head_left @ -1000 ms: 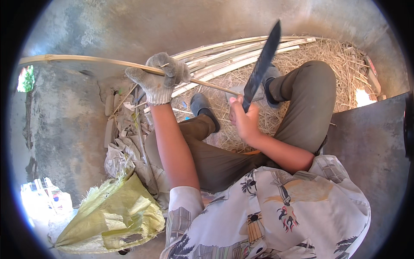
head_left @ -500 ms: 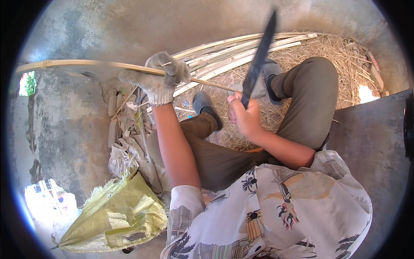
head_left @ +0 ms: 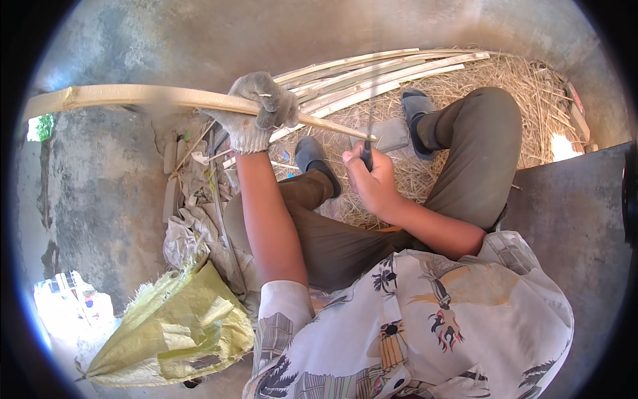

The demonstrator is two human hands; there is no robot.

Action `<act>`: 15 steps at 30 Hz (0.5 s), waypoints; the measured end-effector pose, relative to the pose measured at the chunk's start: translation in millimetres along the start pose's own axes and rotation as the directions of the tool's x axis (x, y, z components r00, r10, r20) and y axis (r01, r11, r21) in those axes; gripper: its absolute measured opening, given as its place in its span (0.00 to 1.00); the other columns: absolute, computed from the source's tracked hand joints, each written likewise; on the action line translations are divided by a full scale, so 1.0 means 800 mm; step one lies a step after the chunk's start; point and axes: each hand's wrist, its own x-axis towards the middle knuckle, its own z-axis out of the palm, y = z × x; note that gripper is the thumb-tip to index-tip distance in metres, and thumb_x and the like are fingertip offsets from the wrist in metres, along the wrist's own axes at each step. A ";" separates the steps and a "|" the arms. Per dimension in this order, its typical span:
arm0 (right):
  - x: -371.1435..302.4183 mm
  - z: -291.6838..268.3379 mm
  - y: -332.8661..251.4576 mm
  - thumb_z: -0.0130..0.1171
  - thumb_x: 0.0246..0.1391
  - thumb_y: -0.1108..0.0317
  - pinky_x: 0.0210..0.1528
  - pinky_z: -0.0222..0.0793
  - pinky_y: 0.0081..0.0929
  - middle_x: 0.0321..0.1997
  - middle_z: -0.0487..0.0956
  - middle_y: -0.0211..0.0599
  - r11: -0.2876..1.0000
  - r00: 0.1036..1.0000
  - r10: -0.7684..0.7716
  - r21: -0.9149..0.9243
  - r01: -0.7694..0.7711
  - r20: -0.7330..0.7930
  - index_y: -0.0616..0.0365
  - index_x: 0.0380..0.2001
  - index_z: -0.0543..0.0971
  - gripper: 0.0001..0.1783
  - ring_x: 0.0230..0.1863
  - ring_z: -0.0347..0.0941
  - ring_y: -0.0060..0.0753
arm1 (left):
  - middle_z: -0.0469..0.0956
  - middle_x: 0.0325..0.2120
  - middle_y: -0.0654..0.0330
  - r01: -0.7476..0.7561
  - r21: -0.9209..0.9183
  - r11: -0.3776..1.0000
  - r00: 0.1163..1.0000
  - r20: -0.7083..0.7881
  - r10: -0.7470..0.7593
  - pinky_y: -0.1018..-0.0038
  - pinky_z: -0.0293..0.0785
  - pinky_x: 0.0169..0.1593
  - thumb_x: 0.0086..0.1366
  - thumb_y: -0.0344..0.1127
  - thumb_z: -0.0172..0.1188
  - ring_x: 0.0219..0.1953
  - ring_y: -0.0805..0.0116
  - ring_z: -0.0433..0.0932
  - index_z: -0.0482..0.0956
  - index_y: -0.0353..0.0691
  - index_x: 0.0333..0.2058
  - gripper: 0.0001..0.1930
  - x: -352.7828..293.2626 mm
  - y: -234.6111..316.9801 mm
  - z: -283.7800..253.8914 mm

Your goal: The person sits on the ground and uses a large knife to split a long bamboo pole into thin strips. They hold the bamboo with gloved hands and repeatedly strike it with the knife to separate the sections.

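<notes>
My left hand [head_left: 251, 113], in a grey-white knit glove, is closed around a long bamboo strip [head_left: 133, 96]. The strip runs from the left rim, bowing down to the right, and its narrow tip ends beside my right hand. Bare, my right hand [head_left: 376, 178] grips a knife [head_left: 367, 157] by its dark handle. Its blade points away from me, seen nearly edge-on and blurred. The strip's tip lies close to the knife just above my right fist; whether they touch I cannot tell.
Several split bamboo strips [head_left: 372, 83] lie beyond my feet on straw shavings [head_left: 522, 106]. A flat block [head_left: 389, 135] rests between my sandals. Crumpled sheeting and a yellow woven sack [head_left: 179, 326] are at the left. A dark panel [head_left: 571, 206] stands at right, and concrete walls surround me.
The bamboo strip has turned and shows a broader face, with its tip further right. The knife has swung from leaning right to nearly upright, its blade turned edge-on.
</notes>
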 end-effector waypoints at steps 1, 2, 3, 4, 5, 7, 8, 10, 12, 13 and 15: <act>-0.002 0.003 0.009 0.51 0.63 0.67 0.13 0.55 0.22 0.14 0.64 0.23 0.997 0.999 0.045 0.058 -0.045 -0.001 0.53 0.23 0.66 0.13 0.12 0.57 0.17 | 0.65 0.13 0.59 -0.003 -0.002 1.000 0.997 -0.075 0.003 0.69 0.53 0.13 0.35 0.96 0.28 0.11 0.68 0.56 0.73 0.33 0.24 0.60 0.003 -0.004 -0.007; -0.006 0.012 0.021 0.52 0.62 0.67 0.13 0.55 0.23 0.14 0.63 0.23 0.989 0.995 0.095 0.116 -0.095 0.009 0.53 0.23 0.65 0.13 0.12 0.57 0.18 | 0.65 0.13 0.59 -0.010 0.002 1.000 0.987 -0.158 0.011 0.69 0.54 0.14 0.35 0.96 0.27 0.11 0.68 0.56 0.73 0.33 0.24 0.60 0.001 -0.005 -0.014; -0.010 0.017 0.029 0.53 0.61 0.66 0.13 0.54 0.23 0.14 0.63 0.23 0.974 0.989 0.144 0.174 -0.146 0.022 0.52 0.23 0.65 0.13 0.12 0.57 0.18 | 0.65 0.13 0.60 -0.029 0.010 1.000 0.942 -0.334 0.030 0.69 0.54 0.14 0.35 0.96 0.26 0.11 0.68 0.57 0.72 0.34 0.23 0.60 -0.002 -0.005 -0.022; -0.007 0.011 0.033 0.54 0.60 0.64 0.14 0.55 0.24 0.14 0.64 0.24 0.903 0.920 0.383 0.179 -0.391 0.081 0.52 0.23 0.66 0.13 0.12 0.58 0.19 | 0.63 0.11 0.60 -0.023 0.032 0.999 0.919 -0.392 0.034 0.69 0.53 0.14 0.37 0.96 0.27 0.10 0.68 0.55 0.70 0.36 0.22 0.57 -0.003 -0.008 -0.017; 0.000 0.004 0.033 0.55 0.58 0.62 0.14 0.56 0.25 0.15 0.64 0.24 0.777 0.796 0.590 0.173 -0.605 0.137 0.53 0.22 0.67 0.14 0.12 0.59 0.19 | 0.61 0.10 0.61 -0.012 0.055 0.998 0.896 -0.443 0.035 0.68 0.53 0.13 0.39 0.95 0.27 0.10 0.68 0.54 0.67 0.39 0.20 0.54 0.003 -0.006 0.002; 0.009 -0.010 0.029 0.57 0.56 0.60 0.14 0.57 0.26 0.15 0.64 0.25 0.589 0.614 0.765 0.177 -0.789 0.193 0.52 0.21 0.68 0.14 0.11 0.59 0.20 | 0.54 0.05 0.65 0.043 0.155 0.987 0.941 -0.337 0.012 0.67 0.50 0.12 0.45 0.92 0.29 0.06 0.70 0.49 0.58 0.47 0.14 0.46 0.005 0.000 0.049; 0.010 -0.013 0.028 0.57 0.55 0.60 0.14 0.57 0.26 0.14 0.64 0.25 0.568 0.600 0.774 0.196 -0.799 0.203 0.52 0.21 0.67 0.14 0.10 0.58 0.21 | 0.54 0.05 0.65 0.028 0.162 0.986 0.965 -0.260 0.015 0.67 0.50 0.12 0.43 0.93 0.28 0.06 0.70 0.49 0.60 0.46 0.14 0.47 0.004 0.003 0.060; 0.011 -0.016 0.018 0.57 0.56 0.61 0.13 0.56 0.25 0.13 0.62 0.24 0.596 0.627 0.756 0.202 -0.778 0.185 0.51 0.20 0.66 0.15 0.09 0.56 0.21 | 0.56 0.05 0.64 0.004 0.168 0.986 0.995 -0.095 0.013 0.67 0.51 0.12 0.40 0.95 0.27 0.06 0.70 0.50 0.64 0.44 0.15 0.50 0.004 0.005 0.071; 0.005 -0.007 -0.004 0.56 0.57 0.63 0.11 0.52 0.23 0.12 0.61 0.23 0.674 0.692 0.706 0.158 -0.722 0.151 0.49 0.18 0.63 0.17 0.08 0.54 0.20 | 0.65 0.14 0.60 -0.003 0.170 0.985 0.987 -0.160 0.031 0.70 0.59 0.17 0.43 0.93 0.22 0.15 0.67 0.60 0.72 0.34 0.23 0.58 -0.011 0.006 0.018; 0.003 -0.004 -0.007 0.55 0.58 0.64 0.11 0.52 0.23 0.12 0.62 0.23 0.786 0.794 0.597 0.113 -0.607 0.111 0.50 0.18 0.63 0.17 0.08 0.55 0.19 | 0.68 0.17 0.58 -0.006 0.149 0.989 0.982 -0.183 0.034 0.70 0.62 0.18 0.44 0.93 0.20 0.18 0.67 0.63 0.74 0.32 0.26 0.60 -0.008 0.005 0.009; -0.003 0.003 -0.009 0.54 0.59 0.65 0.11 0.52 0.22 0.11 0.63 0.23 0.942 0.941 0.335 0.004 -0.335 0.054 0.51 0.18 0.64 0.17 0.08 0.55 0.19 | 0.71 0.19 0.57 -0.008 0.092 0.996 0.972 -0.233 0.030 0.71 0.64 0.19 0.45 0.92 0.18 0.20 0.66 0.67 0.76 0.30 0.28 0.62 -0.005 0.002 -0.008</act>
